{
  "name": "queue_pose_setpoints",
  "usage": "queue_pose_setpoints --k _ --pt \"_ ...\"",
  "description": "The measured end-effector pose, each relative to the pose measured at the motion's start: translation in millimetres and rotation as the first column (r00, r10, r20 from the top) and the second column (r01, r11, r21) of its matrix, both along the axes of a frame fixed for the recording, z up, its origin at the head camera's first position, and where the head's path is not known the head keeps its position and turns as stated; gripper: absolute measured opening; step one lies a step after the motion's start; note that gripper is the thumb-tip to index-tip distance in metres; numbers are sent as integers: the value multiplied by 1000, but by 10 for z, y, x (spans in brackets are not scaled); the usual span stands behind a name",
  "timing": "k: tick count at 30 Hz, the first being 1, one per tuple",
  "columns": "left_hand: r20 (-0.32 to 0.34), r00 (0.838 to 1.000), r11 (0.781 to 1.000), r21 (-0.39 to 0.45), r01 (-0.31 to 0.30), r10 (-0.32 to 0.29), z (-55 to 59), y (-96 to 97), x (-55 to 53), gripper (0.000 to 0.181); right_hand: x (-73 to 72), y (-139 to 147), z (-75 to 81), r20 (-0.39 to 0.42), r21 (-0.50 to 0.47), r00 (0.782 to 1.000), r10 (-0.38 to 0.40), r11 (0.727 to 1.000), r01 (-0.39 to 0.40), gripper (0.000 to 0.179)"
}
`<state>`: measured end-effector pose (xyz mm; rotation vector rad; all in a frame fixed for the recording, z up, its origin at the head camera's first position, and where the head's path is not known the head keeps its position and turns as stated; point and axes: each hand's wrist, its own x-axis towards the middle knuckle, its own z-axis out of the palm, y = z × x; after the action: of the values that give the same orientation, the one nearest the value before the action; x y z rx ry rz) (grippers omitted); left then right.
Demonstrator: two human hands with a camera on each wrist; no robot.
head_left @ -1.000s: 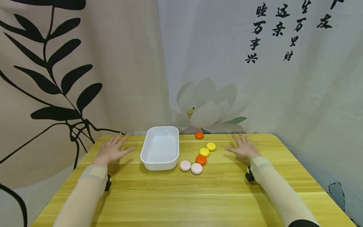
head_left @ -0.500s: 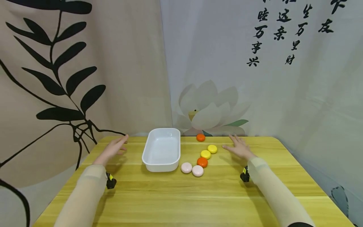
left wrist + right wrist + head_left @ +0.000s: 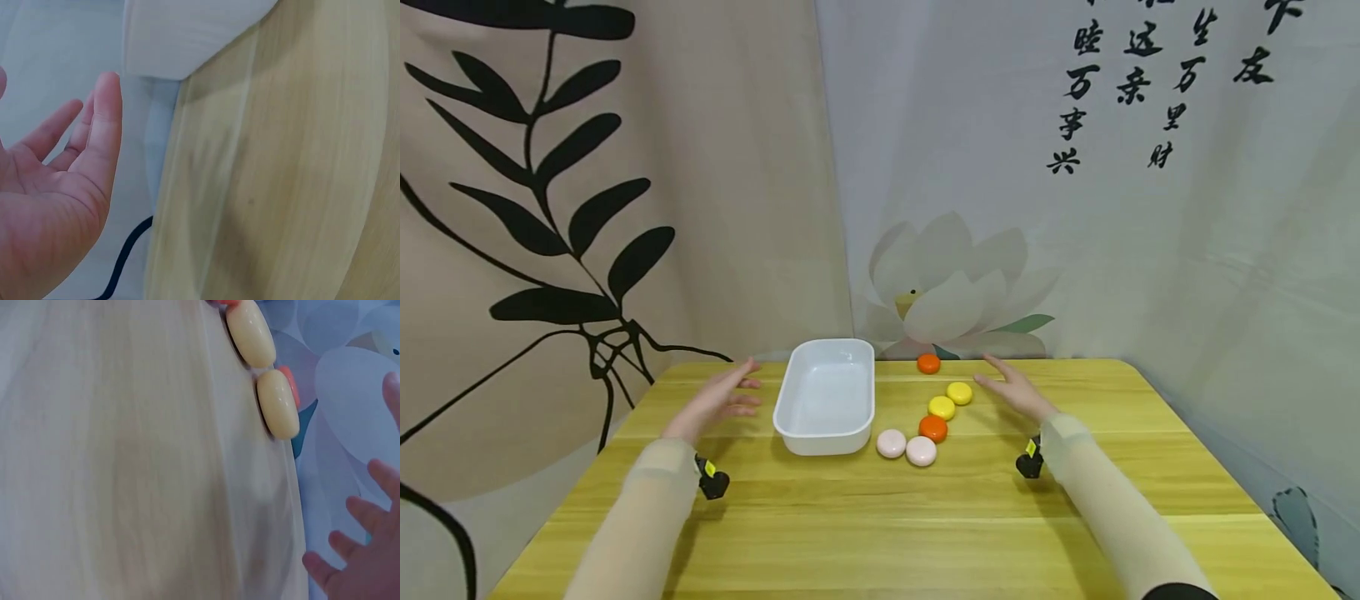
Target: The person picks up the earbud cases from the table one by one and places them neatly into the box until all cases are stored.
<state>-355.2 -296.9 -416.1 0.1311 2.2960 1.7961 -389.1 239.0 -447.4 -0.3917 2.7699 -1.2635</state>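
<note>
My left hand (image 3: 718, 402) is held above the table just left of a white rectangular dish (image 3: 825, 444); the left wrist view shows its fingers (image 3: 109, 103) extended with nothing in them. On the other side, my right hand (image 3: 1017, 390) hovers with spread fingers to the right of several glossy rounded discs. Nearest to it is a yellow disc (image 3: 959, 393), with a second yellow disc (image 3: 942, 407) beside that. An orange disc (image 3: 933, 429) and two pale pink ones, a left pink disc (image 3: 891, 443) and a right pink disc (image 3: 921, 451), lie closer to me. Another orange disc (image 3: 928, 363) sits at the far edge.
The wooden table (image 3: 865, 533) ends at a printed curtain (image 3: 745, 183) hanging behind it. A small black camera is strapped to each wrist, a left camera (image 3: 712, 481) and a right camera (image 3: 1030, 460).
Both hands have moved inward, the left toward the dish and the right toward the discs. Each has turned from palm down to more sideways. The dish and discs stay in place.
</note>
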Motion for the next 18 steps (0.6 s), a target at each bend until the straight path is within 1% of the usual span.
queue_pose_setpoints --k 4,6,10,12,14,18 --pt "29 1000 1000 11 4 -4 -41 80 -15 70 -29 -62 -57 35 -50 999 -29 998 31 79" --pt "48 999 1000 21 3 -4 -71 108 -24 69 -52 -85 -97 36 -86 999 -35 996 38 78" --pt "77 997 999 49 11 -15 -134 166 -30 70 -82 -132 -185 54 -199 998 -42 979 52 77" --pt "87 996 998 63 13 -19 -158 207 -25 72 -80 -159 -219 69 -257 997 -47 964 63 77" --pt "89 996 997 72 22 -28 -174 242 -20 70 -77 -186 -241 79 -295 996 -49 953 70 76" --pt "65 996 995 85 54 -59 -188 277 0 62 -82 -227 -271 85 -336 995 -53 939 79 76"
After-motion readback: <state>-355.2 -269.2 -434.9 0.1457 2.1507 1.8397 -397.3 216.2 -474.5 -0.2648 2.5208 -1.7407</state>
